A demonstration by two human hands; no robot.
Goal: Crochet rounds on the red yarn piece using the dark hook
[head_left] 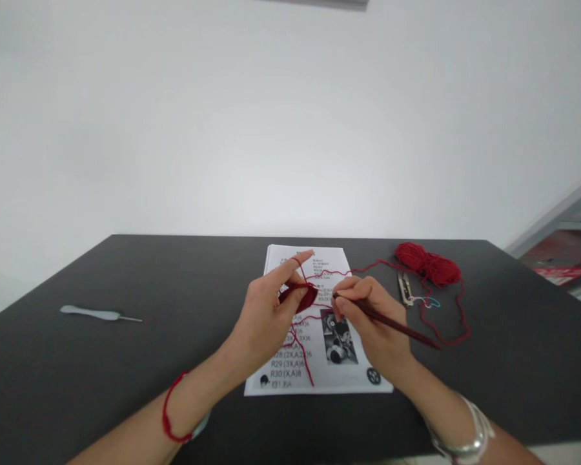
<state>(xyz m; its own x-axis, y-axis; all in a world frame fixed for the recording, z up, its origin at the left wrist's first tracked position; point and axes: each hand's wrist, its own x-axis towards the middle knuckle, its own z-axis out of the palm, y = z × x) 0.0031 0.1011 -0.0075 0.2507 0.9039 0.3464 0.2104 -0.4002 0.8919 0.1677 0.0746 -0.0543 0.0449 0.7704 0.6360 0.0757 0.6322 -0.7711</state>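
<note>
Between the thumb and fingers of my left hand (268, 307) is a small dark red crochet piece (306, 298). Red yarn loops round the raised index finger of that hand. My right hand (375, 320) is closed on a dark brown crochet hook (397, 325), its shaft slanting down to the right. The hook's tip end points toward the crochet piece; whether it touches the stitches is too small to tell. Loose red yarn ends (304, 358) hang below the piece over the printed pattern sheets (319, 382), which lie under both hands.
A ball of red yarn (428, 263) lies at the back right, its strand running to my left hand. Beside it are small thread snips (405, 289) with a blue-and-white cord. A pale-handled hook (99, 314) rests on the dark table (184, 278) at left. A white wall stands behind.
</note>
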